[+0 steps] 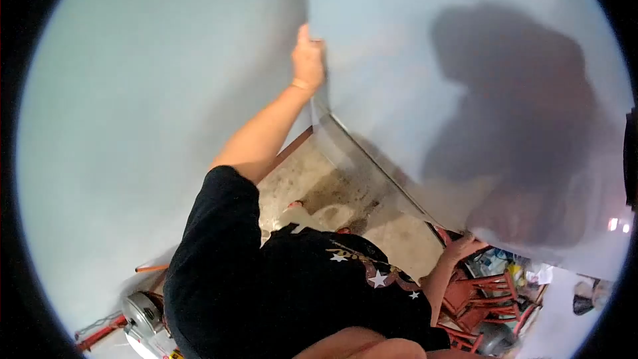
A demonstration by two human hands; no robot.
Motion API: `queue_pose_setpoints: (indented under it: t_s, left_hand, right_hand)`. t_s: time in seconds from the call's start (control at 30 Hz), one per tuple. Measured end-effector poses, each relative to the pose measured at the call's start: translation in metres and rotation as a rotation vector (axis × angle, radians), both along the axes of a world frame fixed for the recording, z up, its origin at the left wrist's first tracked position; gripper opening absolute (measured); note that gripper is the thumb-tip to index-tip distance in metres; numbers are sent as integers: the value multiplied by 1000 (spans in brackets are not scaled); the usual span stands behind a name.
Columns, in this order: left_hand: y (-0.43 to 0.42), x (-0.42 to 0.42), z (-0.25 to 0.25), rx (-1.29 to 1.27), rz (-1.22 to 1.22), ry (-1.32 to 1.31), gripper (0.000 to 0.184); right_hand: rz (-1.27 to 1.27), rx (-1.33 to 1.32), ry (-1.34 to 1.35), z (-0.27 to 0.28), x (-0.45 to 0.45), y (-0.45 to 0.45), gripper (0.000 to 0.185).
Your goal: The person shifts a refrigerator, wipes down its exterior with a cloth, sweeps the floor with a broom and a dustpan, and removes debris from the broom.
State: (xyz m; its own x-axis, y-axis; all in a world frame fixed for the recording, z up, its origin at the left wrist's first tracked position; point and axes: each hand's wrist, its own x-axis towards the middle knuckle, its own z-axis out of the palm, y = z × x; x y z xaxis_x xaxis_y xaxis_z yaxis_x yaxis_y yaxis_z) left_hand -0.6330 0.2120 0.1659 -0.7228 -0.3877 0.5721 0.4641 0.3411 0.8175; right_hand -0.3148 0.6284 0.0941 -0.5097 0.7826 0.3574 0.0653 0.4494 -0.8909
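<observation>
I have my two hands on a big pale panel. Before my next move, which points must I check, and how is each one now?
1. Left hand at the panel's side edge: ok.
2. Right hand at its lower edge: ok.
3. Right fingers wrapped securely: cannot tell, partly hidden.
4. Space near right hand free: not ok, red chairs are close.
5. Floor dry: cannot tell, dark patches may be shadow.

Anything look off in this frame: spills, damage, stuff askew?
Dark blotches on the concrete-like floor: stains, damp or shadow, can't tell which. Red chairs at lower right look jumbled, crowded by clutter. No clear damage on the pale panel.
</observation>
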Motion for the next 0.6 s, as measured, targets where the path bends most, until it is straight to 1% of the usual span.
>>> queue_pose_setpoints:
  t_s: [0.03,0.1,0.13,0.17,0.2,0.23,0.27,0.3,0.33,0.37,0.43,0.47,0.53,0.57,0.6]
  left_hand:
    - [-10,1,7,1,-85,-51,40]
    - [-21,9,15,0,-234,-125,48]
    - [-24,9,18,-8,-298,-142,53]
    - [-27,6,14,5,-292,-147,53]
    - [-40,-3,9,33,-377,-135,58]
    - [-30,-8,8,41,-466,-108,63]
    - [-30,-13,6,45,-463,-99,63]
    - [-29,-17,3,24,-461,-44,69]
    - [-31,-18,2,4,-459,9,75]
    - [-34,-19,2,11,-459,15,75]
    - [-42,-12,12,169,-512,36,82]
    - [-43,-10,8,171,-514,38,82]
    - [-47,-13,4,65,-547,-91,87]
    - [-47,-14,4,67,-541,-73,87]
    - [-47,-14,4,42,-530,-12,87]
  right_hand:
    - [43,109,-24,6,-7,-1,68]
    - [94,153,-79,-1,5,16,63]
    - [122,111,-135,8,9,16,61]
    - [194,1,-103,11,11,14,57]
    - [195,-31,-200,16,13,10,59]
    - [193,-76,-277,24,10,14,62]
    - [196,-70,-271,30,3,6,62]
    - [79,-288,-165,62,-15,-34,62]
    - [-38,-505,-58,79,-28,-57,62]
    - [286,-727,262,59,-6,-26,61]
    - [150,-889,507,68,-10,-46,55]
    - [149,-886,510,64,-16,-41,55]
    - [-173,-554,263,47,-38,-22,45]
    - [-161,-550,277,36,-38,-18,45]
    - [-139,-223,125,22,-26,-9,41]
